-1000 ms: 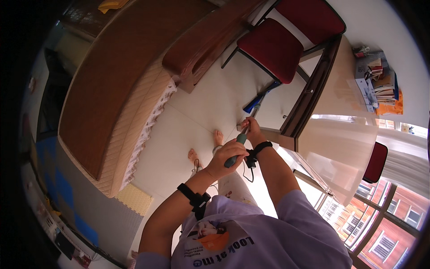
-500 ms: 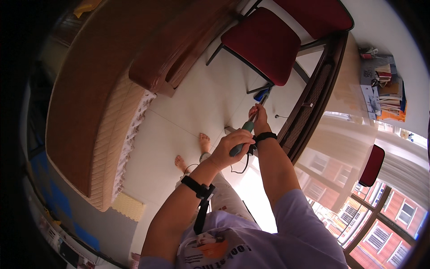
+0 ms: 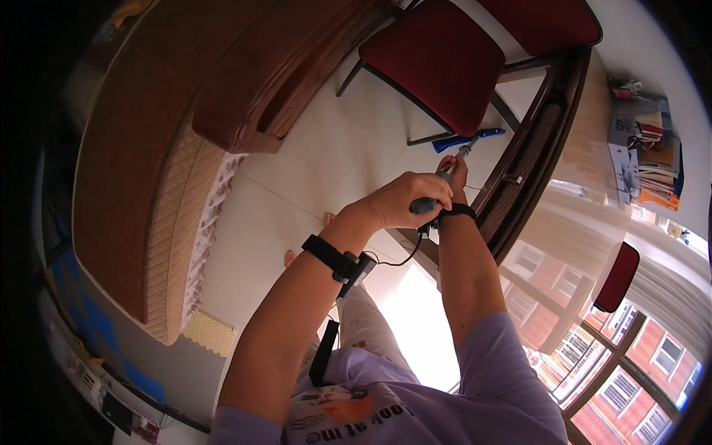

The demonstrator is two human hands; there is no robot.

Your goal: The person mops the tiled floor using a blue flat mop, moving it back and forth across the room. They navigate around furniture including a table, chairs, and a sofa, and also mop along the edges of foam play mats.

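Note:
Both my hands grip the pole of a long-handled floor mop with a flat blue head [image 3: 482,136]. My left hand [image 3: 415,196] is closed around the grey-green upper handle, whose dark rounded end sticks out toward me. Farther down the pole, my right hand [image 3: 458,176] is wrapped round it, partly hidden behind the left. The blue head lies on the pale tiled floor, at the front legs of a red chair [image 3: 430,59] and close to a dark wooden cabinet [image 3: 512,176].
A bed with a quilted side [image 3: 182,230] and brown wooden frame runs along the left. Books and papers [image 3: 656,167] sit at the far right, near a window [image 3: 623,386]. Strapped to my left forearm is a black band [image 3: 326,254] with a cable.
Both hands and the mop have moved right and slightly away. The blue head has swung out from under the chair's edge toward the cabinet and now shows its length.

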